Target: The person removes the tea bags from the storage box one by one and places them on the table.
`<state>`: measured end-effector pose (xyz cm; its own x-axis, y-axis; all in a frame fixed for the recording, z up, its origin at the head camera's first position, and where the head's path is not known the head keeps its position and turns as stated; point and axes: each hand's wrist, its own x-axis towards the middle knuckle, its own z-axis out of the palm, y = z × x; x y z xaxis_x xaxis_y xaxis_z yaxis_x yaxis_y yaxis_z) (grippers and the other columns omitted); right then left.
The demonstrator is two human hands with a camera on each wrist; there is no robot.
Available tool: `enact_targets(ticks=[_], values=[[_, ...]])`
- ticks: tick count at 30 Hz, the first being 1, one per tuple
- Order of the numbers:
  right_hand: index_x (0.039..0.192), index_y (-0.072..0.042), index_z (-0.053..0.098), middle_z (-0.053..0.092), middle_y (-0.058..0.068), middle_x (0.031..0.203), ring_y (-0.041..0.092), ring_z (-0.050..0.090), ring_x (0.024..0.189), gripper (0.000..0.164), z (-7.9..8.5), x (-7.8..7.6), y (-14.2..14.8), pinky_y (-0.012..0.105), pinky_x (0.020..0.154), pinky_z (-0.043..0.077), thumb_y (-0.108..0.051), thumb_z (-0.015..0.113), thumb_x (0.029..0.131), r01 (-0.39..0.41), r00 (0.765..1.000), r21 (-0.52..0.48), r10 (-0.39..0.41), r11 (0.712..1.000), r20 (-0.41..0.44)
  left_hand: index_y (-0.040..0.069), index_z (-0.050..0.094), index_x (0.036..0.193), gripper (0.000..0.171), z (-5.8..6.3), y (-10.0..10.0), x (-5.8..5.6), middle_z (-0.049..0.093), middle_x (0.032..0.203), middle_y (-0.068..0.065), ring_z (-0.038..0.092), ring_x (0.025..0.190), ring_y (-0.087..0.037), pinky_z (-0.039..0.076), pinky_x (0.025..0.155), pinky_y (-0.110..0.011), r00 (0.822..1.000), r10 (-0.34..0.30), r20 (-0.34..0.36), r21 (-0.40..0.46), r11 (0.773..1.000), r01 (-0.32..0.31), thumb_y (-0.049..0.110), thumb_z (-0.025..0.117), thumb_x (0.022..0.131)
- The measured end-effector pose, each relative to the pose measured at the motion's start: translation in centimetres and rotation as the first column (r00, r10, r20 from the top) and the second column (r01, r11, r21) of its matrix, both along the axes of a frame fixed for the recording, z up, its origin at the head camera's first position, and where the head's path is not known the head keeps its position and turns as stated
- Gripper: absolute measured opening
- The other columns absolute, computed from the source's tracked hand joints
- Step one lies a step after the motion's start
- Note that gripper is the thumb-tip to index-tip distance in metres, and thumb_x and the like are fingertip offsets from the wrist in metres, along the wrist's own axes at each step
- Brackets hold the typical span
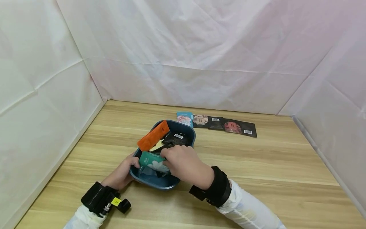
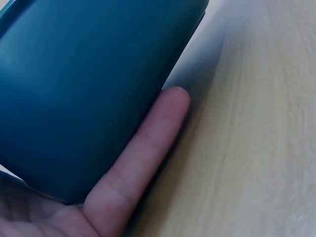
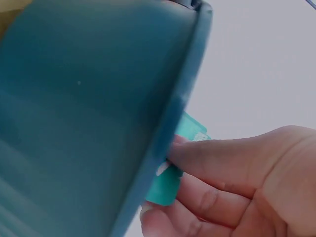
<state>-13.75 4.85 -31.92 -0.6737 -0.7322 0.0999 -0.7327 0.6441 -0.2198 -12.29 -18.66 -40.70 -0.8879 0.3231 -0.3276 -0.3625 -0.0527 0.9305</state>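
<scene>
A dark blue plastic basin (image 1: 163, 185) stands on the table, tilted a little. My left hand (image 1: 123, 171) grips its left side, thumb at the rim; one finger stretches along the lower edge of the basin wall (image 2: 94, 84). Over the basin's near half, my right hand (image 1: 186, 163) pinches a green sachet (image 1: 150, 159) with a white flower print. In the right wrist view the basin's rim hides part of that sachet (image 3: 165, 186). An orange packet (image 1: 152, 136) leans on the far left rim. Black packets (image 1: 175, 139) lie inside.
Behind and right of the basin, several flat sachets lie in an overlapping row: a blue one with a pink flower (image 1: 184, 118), one with a house picture (image 1: 200, 120) and black ones (image 1: 247, 128). White cloth walls (image 1: 186, 63) enclose the wooden table (image 1: 271, 171).
</scene>
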Motion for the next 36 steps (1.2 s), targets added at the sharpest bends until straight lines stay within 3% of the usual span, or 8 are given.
enact_targets(ticks=[6, 11, 15, 18, 22, 25, 30, 36], values=[[0.096, -0.012, 0.066, 0.066, -0.003, 0.083, 0.005, 0.055, 0.064, 0.008, 1.2, -0.6, 1.4, 0.018, 0.058, 0.044, -0.013, 0.069, 0.089, -0.05, 0.998, -0.247, 0.039, 0.968, -0.051, 0.009, 0.016, 0.151, 0.076, 0.1, -0.5, -0.2, 0.038, 0.133, -0.018, 0.054, 0.1, -0.024, 0.044, 0.083, -0.034, 0.999, 0.032, 0.008, -0.005, 0.999, -0.032, 0.008, 0.035, 0.077], [0.099, -0.008, 0.064, 0.071, 0.0, 0.086, 0.007, 0.064, 0.071, 0.014, 1.9, -1.9, 2.7, 0.016, 0.062, 0.049, -0.008, 0.07, 0.087, -0.022, 0.996, -0.438, -0.02, 0.899, -0.091, 0.006, 0.012, 0.151, 0.076, 0.3, -1.4, -0.4, 0.033, 0.138, -0.021, 0.058, 0.091, -0.019, 0.047, 0.077, -0.032, 0.997, 0.075, 0.005, -0.007, 0.997, -0.075, 0.008, 0.034, 0.079], [0.103, -0.003, 0.064, 0.071, 0.006, 0.087, 0.012, 0.068, 0.075, 0.018, 2.2, -3.9, 3.9, 0.017, 0.064, 0.052, -0.006, 0.07, 0.086, 0.063, 0.994, -0.537, -0.098, 0.841, -0.037, 0.002, 0.008, 0.151, 0.075, 0.3, -2.1, -0.6, 0.031, 0.136, -0.022, 0.057, 0.091, -0.019, 0.049, 0.076, -0.035, 0.994, 0.108, -0.004, -0.021, 0.994, -0.108, 0.008, 0.033, 0.081], [0.105, -0.003, 0.065, 0.07, 0.008, 0.089, 0.015, 0.068, 0.078, 0.019, 2.1, -5.5, 5.2, 0.025, 0.067, 0.054, -0.009, 0.069, 0.088, 0.182, 0.981, -0.528, -0.191, 0.83, 0.038, 0.0, 0.008, 0.148, 0.072, 0.2, -2.4, -0.7, 0.037, 0.127, -0.02, 0.059, 0.088, -0.018, 0.049, 0.075, -0.037, 0.992, 0.128, -0.008, -0.015, 0.992, -0.128, 0.008, 0.032, 0.081], [0.107, -0.005, 0.065, 0.07, 0.009, 0.092, 0.019, 0.067, 0.082, 0.02, 1.2, -8.1, 7.1, 0.032, 0.069, 0.053, -0.014, 0.067, 0.091, 0.345, 0.938, -0.448, -0.31, 0.824, 0.152, 0.0, 0.007, 0.147, 0.071, 0.0, -2.3, -1.0, 0.038, 0.12, -0.018, 0.059, 0.087, -0.019, 0.048, 0.075, -0.04, 0.991, 0.132, -0.004, 0.025, 0.991, -0.132, 0.007, 0.032, 0.081], [0.114, -0.002, 0.061, 0.069, 0.011, 0.09, 0.022, 0.068, 0.077, 0.025, 0.0, -10.1, 8.2, 0.035, 0.067, 0.054, -0.013, 0.065, 0.092, 0.421, 0.905, -0.413, -0.34, 0.808, 0.257, 0.001, 0.006, 0.148, 0.072, 0.0, -2.1, -1.2, 0.036, 0.123, -0.02, 0.058, 0.087, -0.021, 0.048, 0.074, -0.039, 0.991, 0.131, -0.004, 0.041, 0.991, -0.131, 0.007, 0.032, 0.081], [0.123, 0.004, 0.052, 0.068, 0.016, 0.081, 0.028, 0.069, 0.067, 0.034, -2.8, -12.2, 9.2, 0.039, 0.066, 0.056, -0.007, 0.062, 0.092, 0.474, 0.837, -0.337, -0.296, 0.814, 0.46, 0.001, 0.007, 0.148, 0.072, 0.0, -1.9, -1.0, 0.035, 0.13, -0.022, 0.061, 0.085, -0.019, 0.049, 0.073, -0.039, 0.989, 0.149, 0.012, 0.013, 0.989, -0.149, 0.007, 0.031, 0.08], [0.091, -0.001, 0.054, 0.063, 0.016, 0.07, 0.029, 0.064, 0.063, 0.017, -5.1, -13.3, 8.9, 0.032, 0.06, 0.051, -0.01, 0.068, 0.088, 0.464, 0.801, -0.183, -0.323, 0.867, 0.504, 0.001, 0.007, 0.149, 0.072, 0.1, -1.5, -1.0, 0.032, 0.129, -0.021, 0.059, 0.089, -0.021, 0.048, 0.075, -0.039, 0.989, 0.148, -0.005, 0.022, 0.989, -0.148, 0.007, 0.031, 0.081]])
